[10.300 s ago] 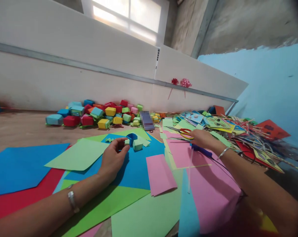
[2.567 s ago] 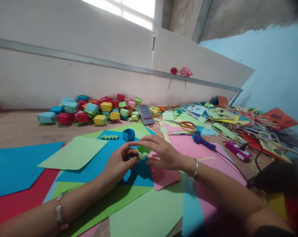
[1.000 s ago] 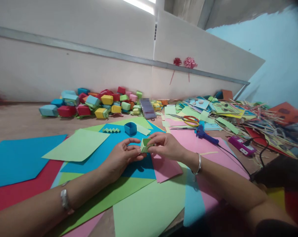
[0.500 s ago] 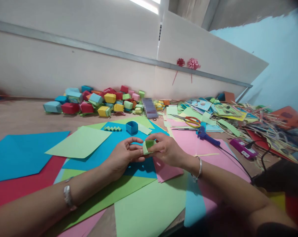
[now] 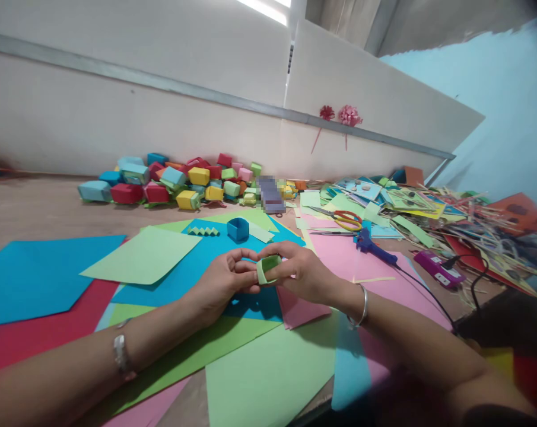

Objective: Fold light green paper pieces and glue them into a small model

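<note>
A small light green paper box point(image 5: 267, 268) is pinched between both hands above the coloured sheets. My left hand point(image 5: 223, 283) curls its fingers against the box's left side. My right hand point(image 5: 300, 272) grips its right side with thumb and fingers. A small blue paper box point(image 5: 238, 229) stands on the blue sheet point(image 5: 192, 270) just beyond the hands, beside a green zigzag strip point(image 5: 203, 231).
A heap of folded paper boxes point(image 5: 170, 184) lies along the far wall. Scissors point(image 5: 342, 217), a blue glue gun point(image 5: 372, 247) with its cord, and a purple power strip point(image 5: 437, 268) sit at the right, beyond them a pile of paper scraps and sticks point(image 5: 450, 219).
My right hand left the scissors and glue gun area and joined the left hand on the green box. Over the last second the box has been turned slightly between the fingers.
</note>
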The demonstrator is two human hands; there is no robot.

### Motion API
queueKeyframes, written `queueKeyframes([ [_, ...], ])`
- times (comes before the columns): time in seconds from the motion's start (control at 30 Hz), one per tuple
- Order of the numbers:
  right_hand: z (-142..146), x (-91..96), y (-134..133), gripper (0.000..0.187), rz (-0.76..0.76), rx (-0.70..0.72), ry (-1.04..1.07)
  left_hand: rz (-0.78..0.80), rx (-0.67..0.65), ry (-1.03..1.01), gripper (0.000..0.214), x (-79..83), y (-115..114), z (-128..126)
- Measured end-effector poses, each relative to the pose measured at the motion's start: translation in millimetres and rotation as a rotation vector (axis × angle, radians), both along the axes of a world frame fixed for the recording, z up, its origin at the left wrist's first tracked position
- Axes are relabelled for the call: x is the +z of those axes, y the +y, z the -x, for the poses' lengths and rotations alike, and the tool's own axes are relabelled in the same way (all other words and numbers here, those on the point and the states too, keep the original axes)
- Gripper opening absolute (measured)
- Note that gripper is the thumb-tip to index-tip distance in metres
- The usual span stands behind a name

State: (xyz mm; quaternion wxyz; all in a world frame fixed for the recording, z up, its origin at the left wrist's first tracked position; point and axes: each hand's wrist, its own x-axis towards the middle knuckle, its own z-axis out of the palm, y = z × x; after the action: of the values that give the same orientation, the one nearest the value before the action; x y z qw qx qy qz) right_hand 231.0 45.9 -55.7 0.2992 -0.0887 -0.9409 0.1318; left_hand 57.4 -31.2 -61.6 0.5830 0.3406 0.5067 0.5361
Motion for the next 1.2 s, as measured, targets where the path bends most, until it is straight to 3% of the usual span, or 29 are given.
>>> queueKeyframes([
  [0.63,4,6.1,1,0.025,-0.041,0.023,0.017,-0.066,0.004,-0.056,0.057,-4.9,2,4],
  [0.83,-3,6.8,5,0.009,0.05,0.004,-0.058,0.007,0.025,0.031,0.051,-1.8,1,0],
  [1.03,-11,24.5,7,0.039,0.165,0.019,-0.062,0.006,0.087,0.011,0.04,-1.9,4,2],
  [1.2,-9,18.7,14,0.064,0.306,-0.041,-0.105,-0.005,0.088,-0.046,0.041,1.5,2,0],
])
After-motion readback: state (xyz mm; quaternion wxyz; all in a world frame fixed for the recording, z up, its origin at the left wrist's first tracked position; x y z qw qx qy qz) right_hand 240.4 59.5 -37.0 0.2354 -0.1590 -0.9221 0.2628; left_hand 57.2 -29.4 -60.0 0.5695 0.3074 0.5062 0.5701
